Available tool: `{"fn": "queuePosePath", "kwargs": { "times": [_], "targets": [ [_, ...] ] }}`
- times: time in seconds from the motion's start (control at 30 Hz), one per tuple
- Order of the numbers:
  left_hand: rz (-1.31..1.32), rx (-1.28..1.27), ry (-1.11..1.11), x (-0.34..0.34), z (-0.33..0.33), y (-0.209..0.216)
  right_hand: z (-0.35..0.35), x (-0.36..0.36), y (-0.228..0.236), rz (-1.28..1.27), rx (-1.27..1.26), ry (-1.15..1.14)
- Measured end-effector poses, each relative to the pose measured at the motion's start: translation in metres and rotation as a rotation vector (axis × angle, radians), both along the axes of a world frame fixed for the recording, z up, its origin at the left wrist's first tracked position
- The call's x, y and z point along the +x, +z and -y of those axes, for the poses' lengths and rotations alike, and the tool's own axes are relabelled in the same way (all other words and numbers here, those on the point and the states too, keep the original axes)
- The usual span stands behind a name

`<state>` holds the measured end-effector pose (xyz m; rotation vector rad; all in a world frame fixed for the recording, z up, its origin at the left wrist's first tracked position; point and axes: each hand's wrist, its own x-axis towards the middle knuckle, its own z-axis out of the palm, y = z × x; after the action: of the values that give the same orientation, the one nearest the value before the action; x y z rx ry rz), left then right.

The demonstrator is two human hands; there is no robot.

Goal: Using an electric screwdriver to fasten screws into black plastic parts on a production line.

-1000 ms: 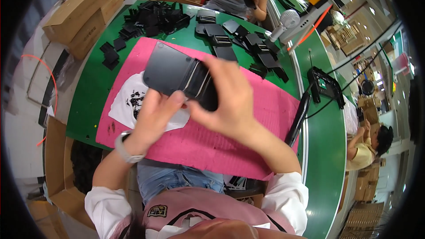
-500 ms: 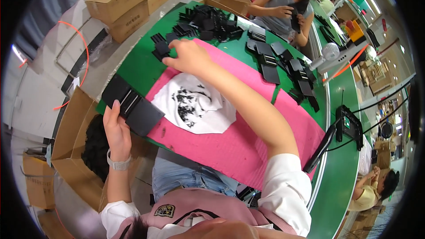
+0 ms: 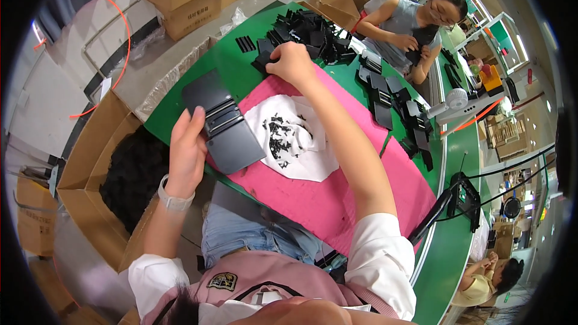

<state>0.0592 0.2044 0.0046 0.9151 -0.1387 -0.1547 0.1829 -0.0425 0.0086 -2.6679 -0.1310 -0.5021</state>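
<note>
My left hand (image 3: pixel 188 150) grips a black plastic panel assembly (image 3: pixel 236 147), two flat plates joined by a slotted middle section. Its thumb lies on the front, and the assembly is tilted above the table's near left edge. At the edge of a heap of black plastic parts (image 3: pixel 313 36), my right hand (image 3: pixel 293 63) pinches a small flat black plastic piece (image 3: pixel 262 60). Under my right forearm, a white cloth (image 3: pixel 313 162) with small black bits (image 3: pixel 280 141) scattered on it lies on a pink mat (image 3: pixel 361 192).
A slotted black piece (image 3: pixel 245 44) lies left of the heap. Rows of black assemblies (image 3: pixel 379 99) line the mat's far right side. An open carton (image 3: pixel 90 204) with black contents stands at lower left. Across the green table (image 3: pixel 195 72), a co-worker (image 3: pixel 403 36) handles a black part.
My left hand has raised the panel assembly and brought it rightward, facing up more. My right hand's fingers have closed on the small piece by the heap. The view has shifted slightly.
</note>
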Motion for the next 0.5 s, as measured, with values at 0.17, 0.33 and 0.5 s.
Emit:
{"fn": "queuePosePath", "kwargs": {
  "times": [0.17, 0.33, 0.5],
  "targets": [
    [0.035, -0.008, -0.134, 0.000, 0.030, 0.008, 0.031, -0.037, 0.020, 0.132, 0.238, 0.029],
    [0.044, 0.019, -0.103, -0.004, 0.054, 0.006, 0.044, -0.051, 0.012, 0.036, 0.076, 0.000],
    [0.025, 0.027, 0.074, -0.004, 0.056, -0.012, 0.006, -0.028, -0.002, 0.093, -0.069, -0.024]
  ]
}}
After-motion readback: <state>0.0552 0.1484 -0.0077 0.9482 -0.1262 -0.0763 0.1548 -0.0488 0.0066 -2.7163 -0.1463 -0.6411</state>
